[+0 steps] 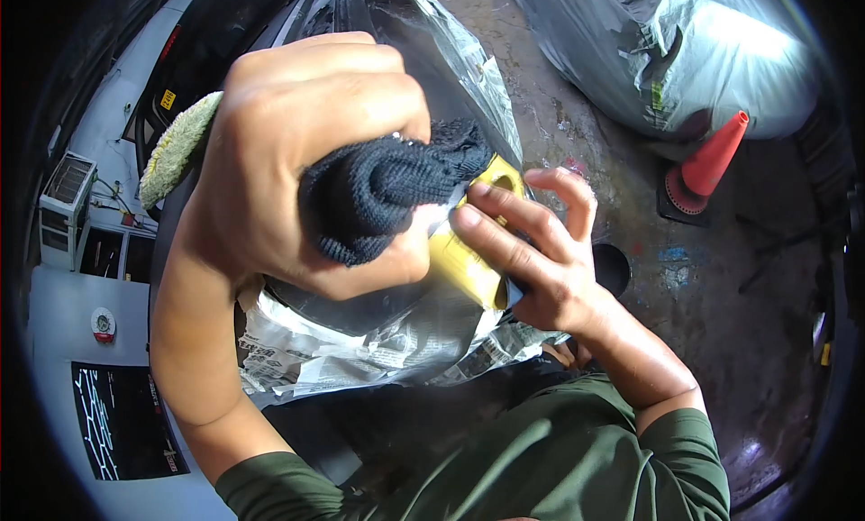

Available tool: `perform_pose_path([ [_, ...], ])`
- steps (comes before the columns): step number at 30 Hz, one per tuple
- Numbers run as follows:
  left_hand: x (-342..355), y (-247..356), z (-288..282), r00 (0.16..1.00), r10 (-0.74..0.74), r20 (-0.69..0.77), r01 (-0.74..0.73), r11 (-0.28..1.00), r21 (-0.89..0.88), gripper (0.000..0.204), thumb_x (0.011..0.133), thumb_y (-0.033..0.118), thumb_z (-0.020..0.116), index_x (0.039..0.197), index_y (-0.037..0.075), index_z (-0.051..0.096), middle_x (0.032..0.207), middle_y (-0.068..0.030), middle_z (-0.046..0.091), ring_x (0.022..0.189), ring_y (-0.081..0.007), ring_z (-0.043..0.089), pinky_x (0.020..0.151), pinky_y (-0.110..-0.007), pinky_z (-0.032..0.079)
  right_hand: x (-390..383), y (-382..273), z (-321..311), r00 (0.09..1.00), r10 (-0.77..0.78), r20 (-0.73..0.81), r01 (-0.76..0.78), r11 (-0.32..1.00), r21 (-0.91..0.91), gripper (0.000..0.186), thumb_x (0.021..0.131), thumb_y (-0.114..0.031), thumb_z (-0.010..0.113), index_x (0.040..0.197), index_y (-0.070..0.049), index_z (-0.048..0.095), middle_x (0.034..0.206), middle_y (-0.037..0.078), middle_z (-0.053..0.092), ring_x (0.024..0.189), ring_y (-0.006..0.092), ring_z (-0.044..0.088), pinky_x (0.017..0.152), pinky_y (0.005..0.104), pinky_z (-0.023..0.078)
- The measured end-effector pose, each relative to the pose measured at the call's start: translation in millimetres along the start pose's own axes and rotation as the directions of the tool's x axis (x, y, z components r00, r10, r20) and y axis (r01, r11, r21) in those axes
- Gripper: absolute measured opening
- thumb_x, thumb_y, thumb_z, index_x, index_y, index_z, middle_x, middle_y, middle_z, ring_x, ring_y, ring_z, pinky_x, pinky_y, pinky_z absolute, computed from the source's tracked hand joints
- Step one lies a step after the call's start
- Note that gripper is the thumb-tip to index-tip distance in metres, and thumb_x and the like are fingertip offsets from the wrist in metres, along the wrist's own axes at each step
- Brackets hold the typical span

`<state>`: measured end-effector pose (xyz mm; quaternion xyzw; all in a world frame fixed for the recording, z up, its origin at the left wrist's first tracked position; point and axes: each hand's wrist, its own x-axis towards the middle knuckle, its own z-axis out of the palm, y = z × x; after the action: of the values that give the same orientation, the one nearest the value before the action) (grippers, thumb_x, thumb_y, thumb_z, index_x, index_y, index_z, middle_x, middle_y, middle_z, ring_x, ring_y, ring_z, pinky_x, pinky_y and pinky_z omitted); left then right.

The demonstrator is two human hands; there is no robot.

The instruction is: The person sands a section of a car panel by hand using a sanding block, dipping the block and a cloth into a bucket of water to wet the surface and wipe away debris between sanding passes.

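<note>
My left hand is closed round a bunched black knit cloth, whose narrow end reaches right toward a glossy yellow piece. That piece is curved, with a rounded opening near its upper end. On its right side is my right hand, index and middle fingers laid along the edge and the other fingers curled apart. Its thumb is mostly hidden, but the hand seems to hold the piece. A bright glare sits between cloth and piece, hiding where they meet. Below them lie newspaper sheets over a dark surface.
A fuzzy pale pad stands beyond my left wrist. Right of the work, a red traffic cone is on the stained floor, near a large plastic-covered object. A dark round container sits behind my right hand.
</note>
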<state>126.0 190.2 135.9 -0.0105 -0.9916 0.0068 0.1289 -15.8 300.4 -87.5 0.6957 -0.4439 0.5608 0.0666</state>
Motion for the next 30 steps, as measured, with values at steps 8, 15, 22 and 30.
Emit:
perform_pose_path([
  [8, -9.2, 10.8, -6.5, 0.991, 0.065, -0.113, -0.064, 0.998, 0.016, 0.027, 0.051, 0.018, 0.066, 0.069, 0.002, 0.054, 0.065, -0.0082, 0.05, 0.059, -0.0226, 0.051, 0.054, -0.032, 0.039, 7.1, -15.4, -1.7, 1.0, -0.001, -0.018, 0.002, 0.999, 0.04, 0.063, 0.066, -0.025, 0.067, 0.128, -0.024, 0.077, 0.139, -0.005, 0.065, 0.124, 0.0297, 0.052, 0.105, 0.0533, 0.04],
  [15, -12.1, 16.4, -16.6, 0.986, 0.084, -0.142, -0.084, 0.996, 0.006, 0.027, 0.06, 0.02, 0.066, 0.076, 0.001, 0.057, 0.071, -0.0108, 0.052, 0.066, -0.0222, 0.052, 0.06, -0.032, 0.042, 8.5, -10.5, 5.2, 0.992, -0.066, -0.105, 0.067, 0.998, 0.008, 0.063, 0.064, -0.028, 0.076, 0.127, -0.02, 0.076, 0.132, -0.001, 0.066, 0.119, 0.0302, 0.052, 0.101, 0.0494, 0.039],
  [22, -16.8, 12.3, -14.9, 0.967, 0.036, -0.254, -0.024, 0.999, 0.048, 0.025, 0.067, 0.018, 0.066, 0.081, -0.001, 0.058, 0.074, -0.0115, 0.054, 0.069, -0.0225, 0.053, 0.062, -0.032, 0.044, 8.3, -15.3, 7.8, 0.995, -0.045, -0.091, 0.044, 0.999, -0.016, 0.073, 0.06, -0.024, 0.078, 0.133, -0.024, 0.074, 0.136, -0.005, 0.067, 0.118, 0.0287, 0.051, 0.101, 0.0499, 0.039],
  [30, -15.9, 9.4, -5.3, 0.94, -0.07, -0.333, 0.084, 0.996, 0.027, 0.024, 0.07, 0.016, 0.067, 0.083, -0.003, 0.06, 0.076, -0.012, 0.057, 0.072, -0.022, 0.056, 0.067, -0.033, 0.047, 2.9, -10.8, 10.4, 0.993, -0.095, -0.075, 0.092, 0.995, -0.035, 0.068, 0.065, -0.018, 0.07, 0.133, -0.022, 0.074, 0.139, -0.008, 0.066, 0.119, 0.0279, 0.051, 0.104, 0.0493, 0.039],
])
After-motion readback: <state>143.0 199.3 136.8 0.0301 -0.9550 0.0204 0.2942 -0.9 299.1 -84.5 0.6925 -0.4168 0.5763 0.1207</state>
